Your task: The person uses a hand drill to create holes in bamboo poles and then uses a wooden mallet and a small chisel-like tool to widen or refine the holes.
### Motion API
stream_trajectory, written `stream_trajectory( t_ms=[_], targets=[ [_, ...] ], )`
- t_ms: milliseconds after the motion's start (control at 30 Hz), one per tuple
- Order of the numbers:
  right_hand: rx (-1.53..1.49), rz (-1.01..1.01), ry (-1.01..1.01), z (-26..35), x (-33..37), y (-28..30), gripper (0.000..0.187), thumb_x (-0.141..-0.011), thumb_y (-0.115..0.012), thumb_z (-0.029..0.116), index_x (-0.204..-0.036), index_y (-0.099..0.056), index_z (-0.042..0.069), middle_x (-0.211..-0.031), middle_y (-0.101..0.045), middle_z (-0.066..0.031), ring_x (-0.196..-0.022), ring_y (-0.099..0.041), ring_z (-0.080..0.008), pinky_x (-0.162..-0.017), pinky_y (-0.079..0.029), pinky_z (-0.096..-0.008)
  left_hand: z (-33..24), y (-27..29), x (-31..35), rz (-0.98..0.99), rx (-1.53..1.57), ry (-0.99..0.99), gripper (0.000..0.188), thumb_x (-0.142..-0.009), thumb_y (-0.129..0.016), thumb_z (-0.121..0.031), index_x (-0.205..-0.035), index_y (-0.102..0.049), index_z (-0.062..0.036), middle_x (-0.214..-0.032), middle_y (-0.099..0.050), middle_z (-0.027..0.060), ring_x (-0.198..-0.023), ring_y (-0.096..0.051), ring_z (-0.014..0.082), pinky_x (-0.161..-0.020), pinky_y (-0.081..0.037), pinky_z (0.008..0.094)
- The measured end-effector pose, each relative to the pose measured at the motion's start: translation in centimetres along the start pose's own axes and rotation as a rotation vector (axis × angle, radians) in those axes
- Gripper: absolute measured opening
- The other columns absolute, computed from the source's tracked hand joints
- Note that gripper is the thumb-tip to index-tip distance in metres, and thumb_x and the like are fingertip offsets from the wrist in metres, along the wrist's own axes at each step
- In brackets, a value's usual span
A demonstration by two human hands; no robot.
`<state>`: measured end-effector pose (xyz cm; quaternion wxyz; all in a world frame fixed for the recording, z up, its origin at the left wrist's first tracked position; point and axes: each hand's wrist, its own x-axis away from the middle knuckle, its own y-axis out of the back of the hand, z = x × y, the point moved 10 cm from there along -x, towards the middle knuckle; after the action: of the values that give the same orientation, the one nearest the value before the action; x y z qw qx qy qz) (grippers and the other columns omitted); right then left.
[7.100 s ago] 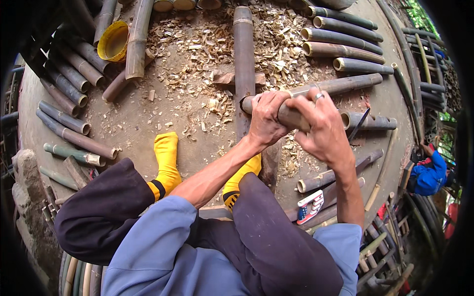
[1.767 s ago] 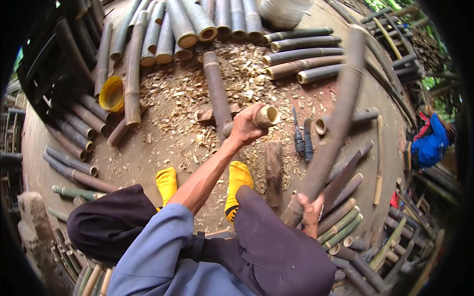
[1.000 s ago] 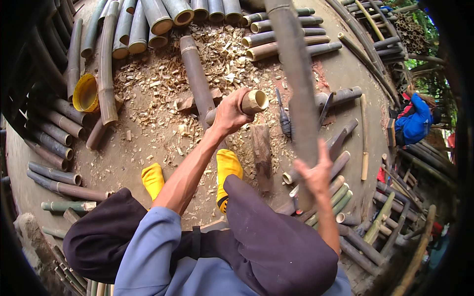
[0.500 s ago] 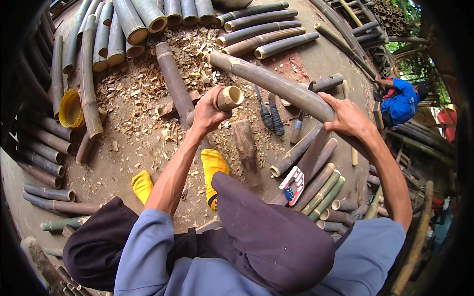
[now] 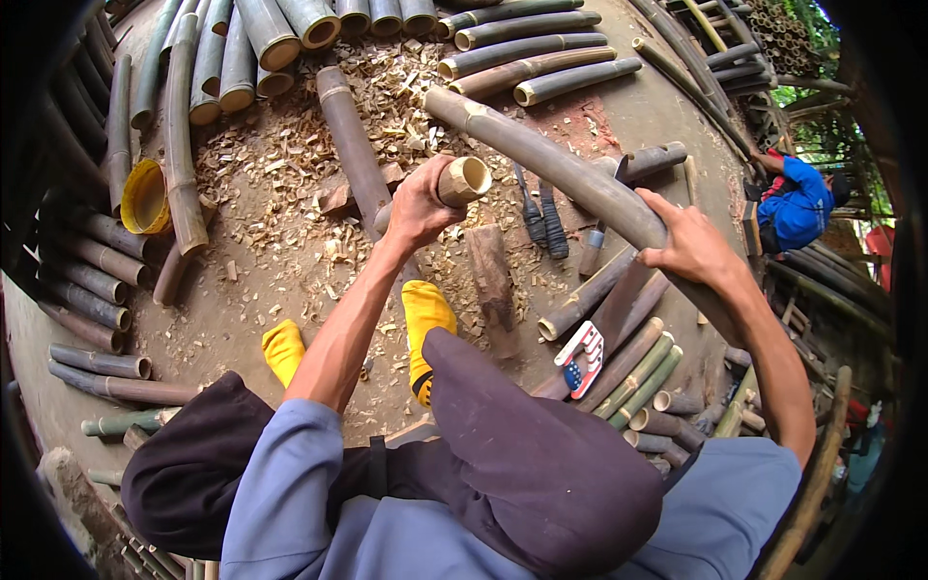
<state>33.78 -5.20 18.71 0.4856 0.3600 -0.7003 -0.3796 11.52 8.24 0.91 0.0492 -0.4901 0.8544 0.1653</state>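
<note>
My left hand (image 5: 420, 205) is wrapped round a short bamboo piece (image 5: 465, 181), whose hollow pale end points away to the right. Its other end shows behind the hand. My right hand (image 5: 692, 242) grips a long brown bamboo pole (image 5: 561, 174) near its lower part. The pole slants from upper left to lower right, beyond my wrist. On the ground below the pole lie two tools with black-wrapped handles (image 5: 542, 222). A flat wooden block (image 5: 491, 275) sits between my two arms, beside my yellow-covered foot (image 5: 428, 314).
Another bamboo pole (image 5: 350, 135) lies among wood shavings (image 5: 280, 184). A saw with a red, white and blue handle (image 5: 581, 358) rests on bamboo lengths at the right. A yellow bucket (image 5: 147, 198) stands at left. A person in blue (image 5: 797, 208) crouches at far right.
The view has shifted slightly, so the ground things appear further right. Both hands keep their hold; the short piece and the pole have shifted a little to the right in the picture.
</note>
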Motion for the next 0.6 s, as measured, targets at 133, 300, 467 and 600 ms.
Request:
stream_trajectory(
  t_ms=[133, 300, 467, 600],
  targets=[
    [-0.119, 0.01, -0.047, 0.5, 1.9, -1.5, 0.085, -0.065, -0.075, 0.024, -0.14, -0.037, 0.022, -0.098, -0.06, -0.0266, -0.087, -0.061, -0.0412, -0.083, -0.047, -0.0485, 0.1, 0.1, 0.0, -0.006, -0.025, 0.003, 0.051, -0.062, -0.072, -0.01, -0.109, -0.056, -0.0066, -0.097, -0.062, 0.0074, -0.088, -0.061, 0.0191, -0.079, -0.048, 0.0303],
    [-0.621, -0.645, -0.129, 2.9, 6.2, -6.5, 0.085, -0.065, -0.077, 0.016, -0.138, -0.035, 0.005, -0.109, -0.06, -0.0231, -0.096, -0.061, -0.0337, -0.086, -0.047, -0.0407, -0.1, 0.4, 0.0, -0.03, -0.062, -0.018, 0.051, -0.06, -0.073, -0.012, -0.108, -0.056, -0.007, -0.099, -0.062, 0.0106, -0.09, -0.062, 0.0272, -0.079, -0.049, 0.0339],
    [-1.032, -0.639, -0.198, 6.2, 3.6, -16.6, 0.071, -0.066, -0.077, 0.016, -0.124, -0.04, -0.001, -0.11, -0.055, -0.0171, -0.1, -0.056, -0.0267, -0.088, -0.045, -0.0375, -0.7, 0.6, 0.0, -0.037, -0.029, -0.074, 0.053, -0.06, -0.073, -0.013, -0.109, -0.056, -0.0074, -0.096, -0.062, 0.0112, -0.088, -0.061, 0.0276, -0.078, -0.049, 0.0337],
    [-1.15, -0.732, -0.135, 8.0, 2.9, -16.4, 0.066, -0.067, -0.075, 0.017, -0.12, -0.041, -0.002, -0.102, -0.055, -0.013, -0.092, -0.056, -0.0259, -0.083, -0.045, -0.0365, -0.4, 0.4, -0.1, -0.021, 0.032, -0.019, 0.05, -0.059, -0.074, -0.015, -0.105, -0.056, -0.0077, -0.093, -0.063, 0.0135, -0.086, -0.062, 0.0313, -0.075, -0.048, 0.0373]
  ],
)
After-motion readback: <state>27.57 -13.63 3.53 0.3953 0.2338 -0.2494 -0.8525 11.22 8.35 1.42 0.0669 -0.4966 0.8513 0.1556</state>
